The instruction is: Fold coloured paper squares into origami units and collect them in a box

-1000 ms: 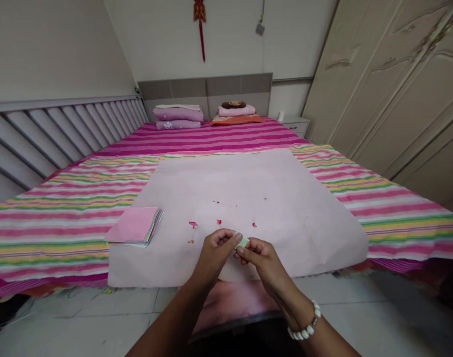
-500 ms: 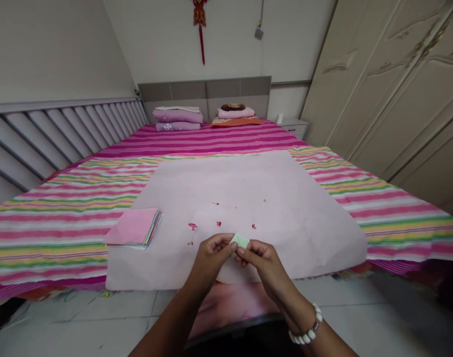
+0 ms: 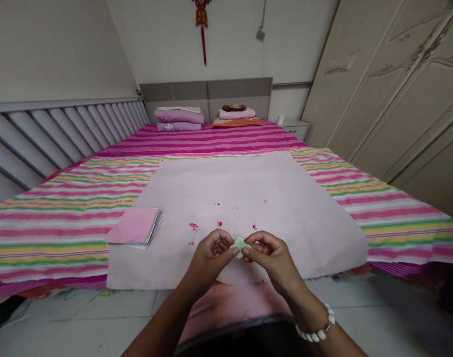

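Note:
My left hand [image 3: 211,253] and my right hand [image 3: 271,255] meet over the near edge of a large pale pink sheet of paper [image 3: 248,188] spread on the bed. Between their fingertips they pinch a small folded piece of light green paper [image 3: 240,245]. Both hands have their fingers curled in a pinch on it. A white bead bracelet [image 3: 317,327] circles my right wrist. To the left on the sheet lies a stack of coloured square papers [image 3: 135,226] with a pink one on top.
Small red paper scraps [image 3: 192,226] dot the sheet. The bed has a striped cover [image 3: 62,218], folded bedding and pillows [image 3: 178,118] at the headboard. A slatted rail [image 3: 62,134] runs on the left, a wardrobe [image 3: 397,84] on the right, tiled floor [image 3: 81,317] below.
The green paper has been turned and reshaped between my fingers, now showing a pointed top. My right hand has risen slightly and moved a little right; the view shifted slightly.

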Demonstrator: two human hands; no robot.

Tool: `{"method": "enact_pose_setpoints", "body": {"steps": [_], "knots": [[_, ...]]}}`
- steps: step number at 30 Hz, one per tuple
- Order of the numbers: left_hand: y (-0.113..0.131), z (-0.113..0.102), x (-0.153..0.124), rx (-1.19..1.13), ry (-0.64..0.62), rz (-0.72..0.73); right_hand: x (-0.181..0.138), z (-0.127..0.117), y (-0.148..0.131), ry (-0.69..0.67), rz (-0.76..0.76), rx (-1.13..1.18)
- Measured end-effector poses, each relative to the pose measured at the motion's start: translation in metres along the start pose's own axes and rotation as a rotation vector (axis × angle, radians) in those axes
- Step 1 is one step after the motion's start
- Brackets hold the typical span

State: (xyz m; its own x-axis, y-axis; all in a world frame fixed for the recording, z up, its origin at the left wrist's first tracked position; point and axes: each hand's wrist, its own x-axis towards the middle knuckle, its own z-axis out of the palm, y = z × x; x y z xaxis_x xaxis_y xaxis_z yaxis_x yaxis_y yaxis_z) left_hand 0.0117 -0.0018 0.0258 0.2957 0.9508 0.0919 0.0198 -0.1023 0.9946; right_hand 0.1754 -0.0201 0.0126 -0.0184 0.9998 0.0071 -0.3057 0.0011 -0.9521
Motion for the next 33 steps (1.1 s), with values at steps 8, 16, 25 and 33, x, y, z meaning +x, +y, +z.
{"method": "enact_pose_setpoints", "body": {"steps": [8, 16, 25, 33], "knots": [[0.005, -0.002, -0.002, -0.023, -0.107, -0.051, 0.0, 0.001, -0.003, -0.024, 0.033, -0.034], [0.001, 0.004, 0.001, -0.169, 0.0, -0.162, -0.001, 0.002, -0.002, -0.051, 0.06, -0.005], [0.01, 0.008, -0.003, -0.21, 0.099, -0.169, 0.002, 0.006, 0.001, -0.014, 0.052, 0.093], [0.001, 0.005, -0.004, -0.196, 0.063, -0.103, 0.001, 0.009, -0.002, -0.003, 0.112, 0.219]]}}
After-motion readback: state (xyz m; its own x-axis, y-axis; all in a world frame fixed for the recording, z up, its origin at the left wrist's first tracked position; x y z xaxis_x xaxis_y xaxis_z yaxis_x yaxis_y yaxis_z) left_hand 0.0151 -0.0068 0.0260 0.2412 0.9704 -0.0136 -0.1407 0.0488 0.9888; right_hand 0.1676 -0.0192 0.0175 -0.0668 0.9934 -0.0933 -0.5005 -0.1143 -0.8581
